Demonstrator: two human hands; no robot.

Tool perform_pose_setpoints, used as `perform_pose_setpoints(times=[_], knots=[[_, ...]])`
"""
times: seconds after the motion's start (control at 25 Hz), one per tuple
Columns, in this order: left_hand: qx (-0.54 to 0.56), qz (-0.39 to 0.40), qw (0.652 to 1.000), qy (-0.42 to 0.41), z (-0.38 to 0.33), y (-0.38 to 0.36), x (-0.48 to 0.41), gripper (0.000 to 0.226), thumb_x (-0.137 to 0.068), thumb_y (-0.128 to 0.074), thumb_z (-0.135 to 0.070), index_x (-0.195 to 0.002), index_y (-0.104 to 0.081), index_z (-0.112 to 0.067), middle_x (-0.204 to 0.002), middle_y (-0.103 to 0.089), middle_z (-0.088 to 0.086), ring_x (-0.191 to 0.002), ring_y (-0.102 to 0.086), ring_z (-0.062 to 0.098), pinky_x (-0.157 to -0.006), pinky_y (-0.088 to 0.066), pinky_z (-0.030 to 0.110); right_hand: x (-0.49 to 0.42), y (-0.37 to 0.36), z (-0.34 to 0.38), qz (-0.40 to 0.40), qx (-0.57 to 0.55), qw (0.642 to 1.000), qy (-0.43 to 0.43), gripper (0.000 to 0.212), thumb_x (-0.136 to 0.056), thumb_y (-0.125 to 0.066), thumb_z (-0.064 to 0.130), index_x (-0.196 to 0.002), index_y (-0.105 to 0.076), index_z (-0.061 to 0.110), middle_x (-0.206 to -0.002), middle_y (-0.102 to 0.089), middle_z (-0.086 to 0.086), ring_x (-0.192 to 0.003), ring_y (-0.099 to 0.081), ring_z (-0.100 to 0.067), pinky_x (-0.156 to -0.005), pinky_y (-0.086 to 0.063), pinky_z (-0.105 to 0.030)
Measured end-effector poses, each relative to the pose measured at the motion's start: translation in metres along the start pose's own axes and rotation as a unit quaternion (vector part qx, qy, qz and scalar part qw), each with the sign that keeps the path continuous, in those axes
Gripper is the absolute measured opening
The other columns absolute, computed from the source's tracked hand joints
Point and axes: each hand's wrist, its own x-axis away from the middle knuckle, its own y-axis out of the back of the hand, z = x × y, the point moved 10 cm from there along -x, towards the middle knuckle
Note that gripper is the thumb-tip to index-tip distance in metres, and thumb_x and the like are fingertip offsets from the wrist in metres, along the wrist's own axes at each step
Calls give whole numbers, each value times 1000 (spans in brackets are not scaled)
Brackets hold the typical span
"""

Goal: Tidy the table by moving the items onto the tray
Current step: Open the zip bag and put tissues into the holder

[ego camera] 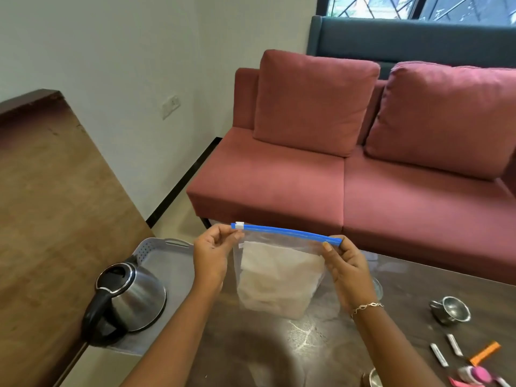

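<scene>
My left hand (212, 252): fingers pinch the zip bag (279, 280) at its top corner, just under the white slider (239, 225).
My right hand (346, 266): fingers pinch the other end of the bag's blue strip.
Bag: held upright in the air above the table, pale contents inside, not on the tray.
Table (251, 353): dark and glossy, with a steel cup (451, 310) and sachets (446, 350) at its right side.
Tray (167, 255): grey, at the table's left end, with a kettle (131, 300) standing on it.
Room: red sofa (335, 177) beyond the table, pale wall with a socket (171, 106), wooden surface (50, 205) at left.
</scene>
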Motion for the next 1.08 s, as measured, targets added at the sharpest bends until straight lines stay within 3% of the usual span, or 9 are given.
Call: perform_pose_setpoints(times=[0.04,0.12,0.16,0.24,0.36,0.56,0.76,0.96,1.08], knots=[[-4,12,1000,-10,-5,-7,4,11,-80,-66,2,-71,-63,-5,-73,-61,14,-73,-54,23,-70,-46,30,1,10,6,-21,26,999,13,8,-82,-64,15,-86,-60,21,-84,-66,1,-69,-58,-4,-65,-51,-18],[-32,50,998,-37,-14,-24,14,8,-78,-68,-3,-71,-66,-4,-70,-62,15,-68,-54,22,-65,-45,30,2,27,27,-76,168,980,69,27,-84,-56,-3,-99,-58,20,-102,-62,2,-87,-59,1,-84,-51,-20],[-52,67,995,-53,-19,-32,19,8,-78,-69,-4,-70,-67,-6,-67,-64,9,-66,-54,18,-64,-45,28,4,23,43,-89,257,956,115,29,-85,-56,-3,-107,-58,17,-110,-60,3,-97,-57,-1,-92,-46,-20],[-96,86,988,-85,-26,-47,29,13,-78,-69,-2,-69,-68,-11,-63,-64,-3,-63,-55,7,-63,-44,19,12,-12,64,-37,350,916,193,30,-84,-58,5,-114,-60,10,-113,-57,6,-106,-51,1,-96,-37,-12],[-156,96,974,-136,-38,-61,39,8,-79,-68,-3,-73,-68,-8,-69,-65,0,-66,-57,4,-63,-46,14,19,-62,64,76,358,905,214,33,-79,-59,20,-110,-64,9,-110,-60,9,-109,-49,2,-99,-34,-12],[-174,115,967,-149,-45,-72,51,18,-82,-65,-2,-75,-65,-19,-74,-64,-1,-70,-60,3,-66,-50,14,23,-66,66,65,338,909,233,18,-77,-65,18,-93,-70,9,-95,-71,-1,-96,-61,-7,-94,-46,-29],[-151,123,972,-132,-44,-77,60,21,-84,-63,-7,-74,-64,-25,-72,-65,0,-72,-62,16,-69,-55,32,23,-55,69,66,291,929,217,15,-74,-69,18,-86,-69,9,-86,-71,-2,-87,-65,-11,-78,-52,-20],[-151,132,964,-176,-53,-87,66,12,-82,-62,-10,-72,-65,-17,-73,-64,-8,-70,-60,6,-65,-52,18,23,-48,77,82,292,927,222,36,-71,-62,42,-80,-68,8,-81,-70,3,-85,-64,-7,-76,-50,-14],[-151,139,959,-198,-57,-93,69,11,-78,-61,-13,-72,-64,-5,-70,-63,-9,-68,-58,3,-63,-48,14,27,-40,82,83,282,929,227,35,-71,-60,41,-77,-68,7,-79,-70,3,-86,-64,-7,-74,-48,-11]])
